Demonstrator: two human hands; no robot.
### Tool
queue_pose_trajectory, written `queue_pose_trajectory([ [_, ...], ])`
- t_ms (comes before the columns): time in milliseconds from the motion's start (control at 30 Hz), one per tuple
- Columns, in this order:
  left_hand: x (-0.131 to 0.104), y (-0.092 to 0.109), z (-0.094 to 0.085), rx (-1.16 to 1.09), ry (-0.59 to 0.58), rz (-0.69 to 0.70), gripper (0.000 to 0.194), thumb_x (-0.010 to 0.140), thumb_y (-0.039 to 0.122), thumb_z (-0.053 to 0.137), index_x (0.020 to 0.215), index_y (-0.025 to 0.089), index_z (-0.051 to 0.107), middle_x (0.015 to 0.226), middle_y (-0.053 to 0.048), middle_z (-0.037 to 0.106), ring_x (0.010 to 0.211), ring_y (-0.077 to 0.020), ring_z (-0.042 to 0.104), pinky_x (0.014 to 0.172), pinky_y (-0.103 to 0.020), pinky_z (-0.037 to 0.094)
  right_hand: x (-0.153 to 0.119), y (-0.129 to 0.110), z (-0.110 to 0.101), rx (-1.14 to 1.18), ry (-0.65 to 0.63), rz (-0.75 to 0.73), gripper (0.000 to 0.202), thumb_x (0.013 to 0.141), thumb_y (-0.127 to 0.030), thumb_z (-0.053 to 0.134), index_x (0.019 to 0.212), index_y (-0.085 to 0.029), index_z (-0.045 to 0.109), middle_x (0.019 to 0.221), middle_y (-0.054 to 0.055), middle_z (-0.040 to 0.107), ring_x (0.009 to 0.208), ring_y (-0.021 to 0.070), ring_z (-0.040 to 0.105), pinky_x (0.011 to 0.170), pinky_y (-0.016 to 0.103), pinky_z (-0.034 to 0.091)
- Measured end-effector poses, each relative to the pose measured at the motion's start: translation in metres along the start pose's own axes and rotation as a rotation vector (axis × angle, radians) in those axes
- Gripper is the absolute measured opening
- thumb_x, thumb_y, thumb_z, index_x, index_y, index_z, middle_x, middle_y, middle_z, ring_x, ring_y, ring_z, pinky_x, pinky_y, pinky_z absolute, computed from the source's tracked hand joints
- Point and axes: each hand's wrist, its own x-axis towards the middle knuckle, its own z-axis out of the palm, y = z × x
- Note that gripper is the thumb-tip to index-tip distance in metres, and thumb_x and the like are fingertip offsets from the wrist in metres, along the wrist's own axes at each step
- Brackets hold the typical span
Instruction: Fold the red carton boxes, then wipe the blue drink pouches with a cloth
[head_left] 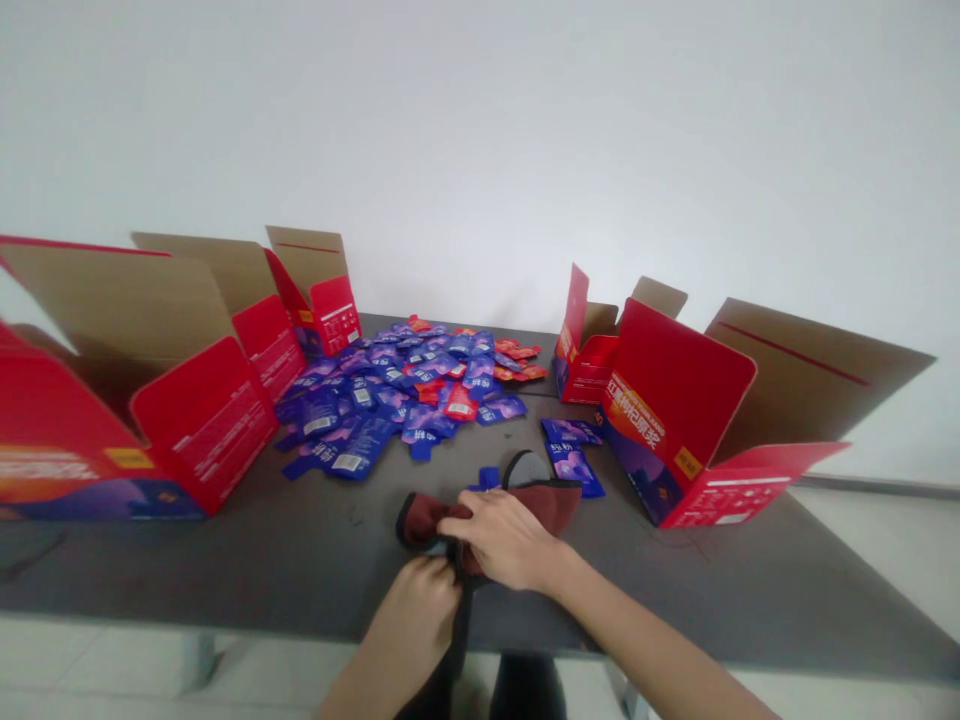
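Near the table's front edge lies a bunched brown cloth item [551, 505] with black trim and a grey part. My right hand [502, 535] grips it from above with curled fingers. Just below and to the left, my left hand [424, 600] is closed on a black strap [463, 610] that hangs from the cloth over the table edge. A blue packet [489, 478] shows partly behind the cloth. Blue packets [574, 465] lie to the right of it. The fingertips of my left hand are hidden.
A large pile of blue packets [360, 440] mixed with red packets [459, 402] covers the back middle of the grey table [300, 570]. Open red boxes stand along the left [202, 425] and right [667, 400] sides, flaps raised. A white wall [480, 150] rises behind.
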Motion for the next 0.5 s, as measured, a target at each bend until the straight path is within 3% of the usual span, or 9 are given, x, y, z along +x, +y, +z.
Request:
queue_pose_trajectory([
  [133,0.002,0.000,0.000,0.019,0.085,0.070,0.034,0.080,0.000,0.041,0.105,0.015,0.060,0.102,-0.010,0.066,0.091,-0.0217,0.062,0.081,-0.037,0.048,0.033,0.038,0.007,-0.026,0.026,0.231,0.036,0.085,-0.021,0.038,0.118,-0.031,0.050,0.093,0.005,0.055,0.074,0.0163,0.054,0.064,0.026,0.035],
  [267,0.005,-0.001,-0.001,-0.010,0.069,0.038,0.031,0.083,0.003,0.042,0.104,0.017,0.060,0.108,-0.008,0.065,0.095,-0.0211,0.061,0.085,-0.036,0.047,0.047,0.058,-0.008,-0.020,0.095,0.331,0.036,0.089,-0.018,0.028,0.119,-0.022,0.047,0.100,0.009,0.055,0.078,0.0184,0.055,0.064,0.028,0.036],
  [400,0.003,0.003,-0.005,-0.004,0.043,-0.010,0.033,0.083,0.004,0.041,0.106,0.018,0.059,0.104,-0.009,0.067,0.092,-0.0215,0.062,0.079,-0.036,0.049,0.022,0.029,-0.031,-0.011,0.172,0.269,0.032,0.092,-0.022,0.023,0.112,-0.023,0.049,0.098,0.005,0.054,0.081,0.0163,0.052,0.068,0.028,0.035],
  [500,0.000,0.006,-0.007,0.031,-0.002,-0.003,0.029,0.080,0.002,0.043,0.094,0.016,0.065,0.086,-0.011,0.069,0.081,-0.0239,0.064,0.069,-0.036,0.050,-0.004,-0.002,-0.033,0.019,0.125,0.027,0.024,0.087,-0.024,0.038,0.106,-0.027,0.053,0.088,0.002,0.051,0.075,0.0147,0.049,0.065,0.027,0.033],
])
